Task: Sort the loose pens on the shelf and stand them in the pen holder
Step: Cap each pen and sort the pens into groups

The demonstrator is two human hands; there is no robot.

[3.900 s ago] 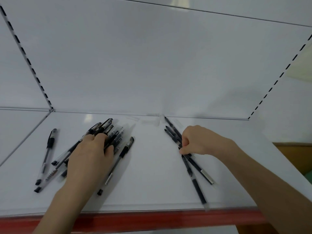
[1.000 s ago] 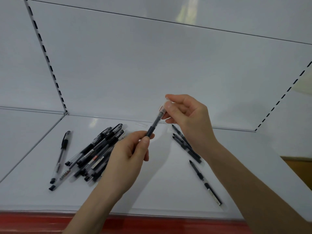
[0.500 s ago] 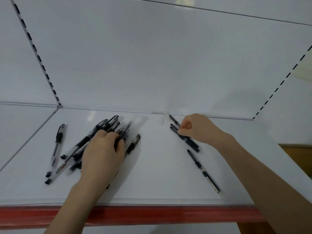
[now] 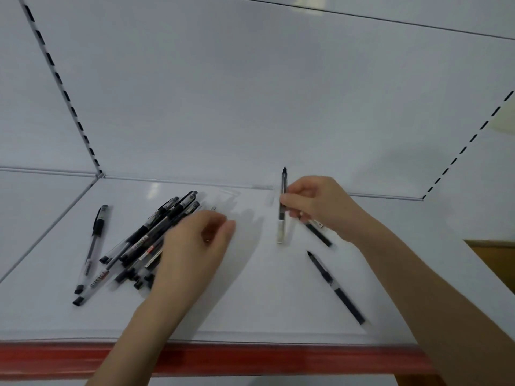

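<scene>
Right hand (image 4: 315, 207) pinches one slim pen (image 4: 283, 207) upright, dark tip up, its pale end just above the shelf (image 4: 264, 307), apparently separating it for sorting. Left hand (image 4: 195, 246) rests curled over the pen pile (image 4: 145, 240), fingers loosely bent; whether it grips anything cannot be told. Right of the pile lie a partly hidden pen (image 4: 319, 234) under the right hand and a separate slim pen (image 4: 335, 286) nearer the shelf's red edge. One capped pen (image 4: 93, 243) lies left of the pile. No pen holder is in view.
</scene>
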